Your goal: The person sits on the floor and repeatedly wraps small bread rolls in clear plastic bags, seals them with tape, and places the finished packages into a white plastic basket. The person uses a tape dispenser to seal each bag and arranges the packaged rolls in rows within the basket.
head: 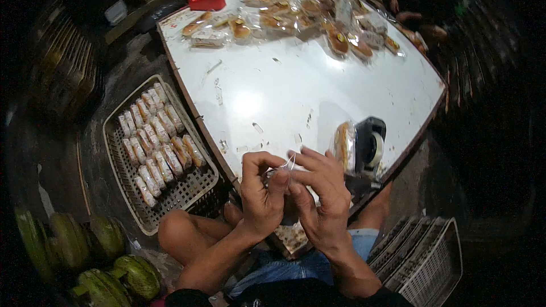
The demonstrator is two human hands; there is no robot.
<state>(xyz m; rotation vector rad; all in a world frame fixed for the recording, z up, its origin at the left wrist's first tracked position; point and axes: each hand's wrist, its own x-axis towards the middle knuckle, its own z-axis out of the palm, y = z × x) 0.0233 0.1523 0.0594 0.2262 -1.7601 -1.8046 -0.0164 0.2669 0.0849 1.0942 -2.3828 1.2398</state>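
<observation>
My left hand pinches a piece of clear plastic wrapping between thumb and curled index finger, above the table's near edge. Close against it, my right hand has its thumb and index finger on the same plastic, its other fingers spread and slightly blurred. Whatever is below the plastic is mostly hidden by my hands. Just beyond my right hand, a wrapped bread roll leans beside a black tape dispenser holding a roll of clear tape.
The white table bears many wrapped filled buns and a red tape dispenser at the far side. Left, a plastic crate holds rows of wrapped bread. Green fruits, stacked crates and another person surround it.
</observation>
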